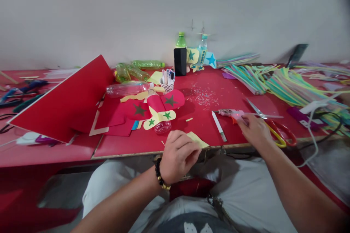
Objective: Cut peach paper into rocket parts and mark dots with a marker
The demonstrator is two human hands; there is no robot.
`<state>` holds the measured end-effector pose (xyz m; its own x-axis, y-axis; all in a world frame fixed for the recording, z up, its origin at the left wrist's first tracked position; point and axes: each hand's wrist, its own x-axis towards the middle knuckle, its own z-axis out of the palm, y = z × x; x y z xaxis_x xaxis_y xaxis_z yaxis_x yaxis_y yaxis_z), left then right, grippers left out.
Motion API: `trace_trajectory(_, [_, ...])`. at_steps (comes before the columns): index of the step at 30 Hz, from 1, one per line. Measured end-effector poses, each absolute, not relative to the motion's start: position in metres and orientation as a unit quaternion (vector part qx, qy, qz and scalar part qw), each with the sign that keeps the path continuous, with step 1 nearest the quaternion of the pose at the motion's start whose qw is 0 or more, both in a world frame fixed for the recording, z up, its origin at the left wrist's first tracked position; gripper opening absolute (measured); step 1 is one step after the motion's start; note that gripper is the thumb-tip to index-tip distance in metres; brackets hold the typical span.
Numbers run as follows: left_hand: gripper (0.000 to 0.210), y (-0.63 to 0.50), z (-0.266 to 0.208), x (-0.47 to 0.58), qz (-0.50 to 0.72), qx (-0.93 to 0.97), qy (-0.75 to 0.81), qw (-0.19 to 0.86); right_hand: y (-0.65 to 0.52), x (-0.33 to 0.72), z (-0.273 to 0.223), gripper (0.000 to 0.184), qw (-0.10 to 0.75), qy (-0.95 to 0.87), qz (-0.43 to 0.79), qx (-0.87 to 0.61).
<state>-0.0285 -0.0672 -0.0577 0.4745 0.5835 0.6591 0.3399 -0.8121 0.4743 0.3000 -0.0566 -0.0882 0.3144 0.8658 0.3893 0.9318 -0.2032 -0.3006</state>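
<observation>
My right hand [256, 131] is wrapped round a pink hot glue gun [228, 113] with a small red light, its nozzle pointing left over the red table. A clear glue stick [269, 116] extends from its back. Beside the nozzle lies a white marker [219, 126]. My left hand [180, 156] is curled at the table's front edge, close to a pale yellow paper scrap [197, 139]; its palm is hidden. Just beyond it lies a bottle plane [156, 107] with red wings, green stars and a yellow star-marked piece across its front.
Red-and-yellow scissors [279, 134] lie right of my right hand. Pipe cleaners [284, 83] spread at the right. A black phone [180, 62] stands before a finished-looking blue bottle plane [202, 49]. Nearby are a pen cup [167, 84], green bottles [147, 64] and a leaning red board [68, 102].
</observation>
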Motion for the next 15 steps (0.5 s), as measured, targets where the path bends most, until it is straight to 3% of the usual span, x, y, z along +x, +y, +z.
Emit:
trace_trajectory(6, [0.011, -0.045, 0.011, -0.051, 0.497, 0.759, 0.355, 0.225, -0.068, 0.258, -0.051, 0.026, 0.307, -0.631, -0.048, -0.710])
trace_trajectory(10, [0.011, -0.010, 0.040, -0.064, 0.496, 0.697, 0.407, 0.321, -0.062, 0.206, -0.032, 0.017, 0.425, -0.638, 0.179, -0.616])
trace_trajectory(15, [0.014, 0.027, 0.054, -0.070, 0.487, 0.682, 0.408, 0.363, -0.032, 0.161, -0.029, 0.015, 0.476, -0.583, 0.356, -0.554])
